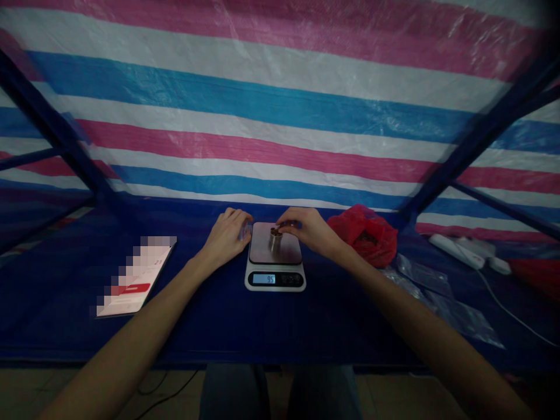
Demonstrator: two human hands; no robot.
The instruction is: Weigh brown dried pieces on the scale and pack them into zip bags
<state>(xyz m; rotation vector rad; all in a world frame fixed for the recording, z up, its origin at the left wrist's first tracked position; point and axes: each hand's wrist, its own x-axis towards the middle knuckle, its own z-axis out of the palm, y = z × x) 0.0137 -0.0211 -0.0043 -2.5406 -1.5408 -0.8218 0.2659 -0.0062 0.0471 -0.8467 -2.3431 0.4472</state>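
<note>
A kitchen scale (254,281) with a steel plate stands in the middle of the blue surface, and its display seems to read 95 or 9.5. On the plate sits a small metal cup (275,242) with brown pieces (276,231) at its top. My right hand (308,227) reaches in from the right, fingertips pinched at the cup's rim; what lies between them is too small to name. Beside the plate's left edge, my left hand (225,236) is curled around a small clear plastic item (245,229), partly hidden by the fingers.
A red plastic bag (370,236) with dark contents lies behind my right forearm. Clear plastic bags (464,318) and a white power strip (457,251) with a cable are farther right. A lit phone or tablet (135,280) lies left. Striped sheeting (262,105) and blue bars (464,146) enclose the surface.
</note>
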